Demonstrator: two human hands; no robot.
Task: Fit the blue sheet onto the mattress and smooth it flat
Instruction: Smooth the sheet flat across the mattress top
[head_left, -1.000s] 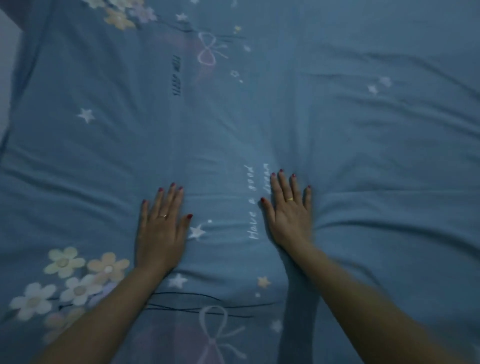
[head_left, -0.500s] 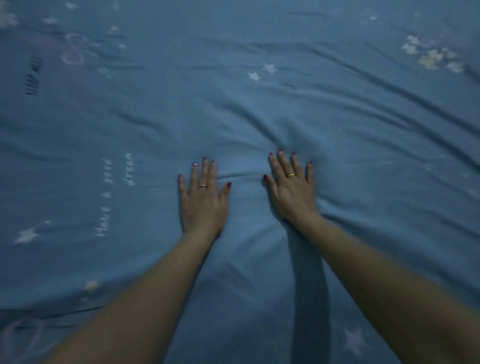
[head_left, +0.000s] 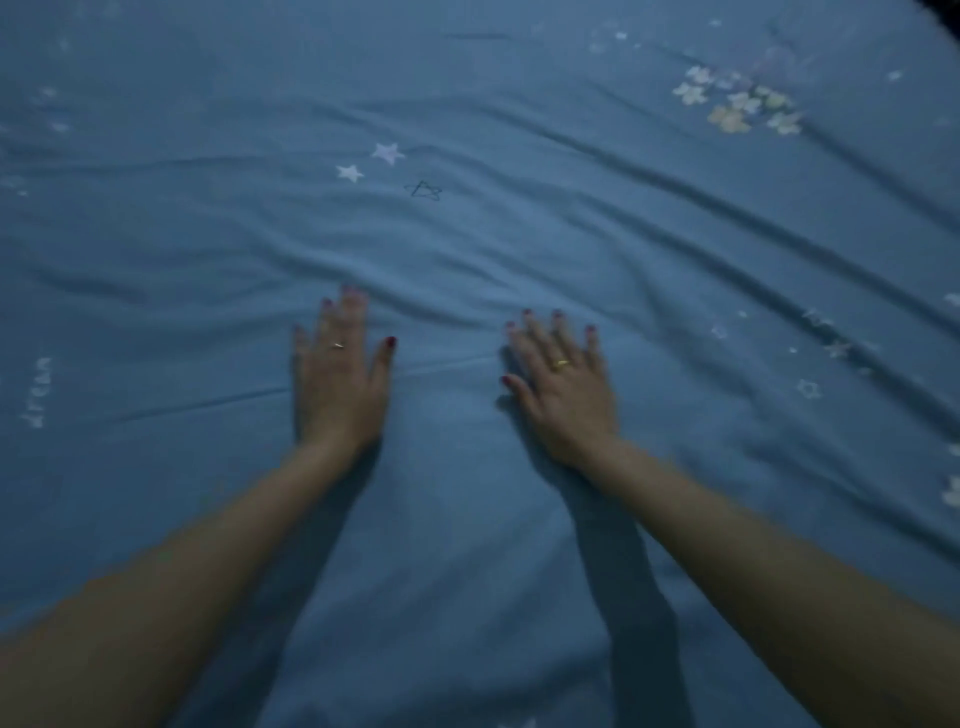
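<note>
Pressing both palms flat on the blue sheet (head_left: 519, 234), which covers the whole bed under me. My left hand (head_left: 340, 384) lies w/ fingers straight and close together, thumb out; right hand (head_left: 563, 395) has fingers fanned a bit. Both wear rings. Wrinkles run across the fabric ahead of my fingertips & off to the right, near the flower print (head_left: 737, 104).

The left hand (head_left: 340, 387) and right hand (head_left: 563, 400) lie flat, side by side, apart, on the sheet (head_left: 519, 234).
</note>
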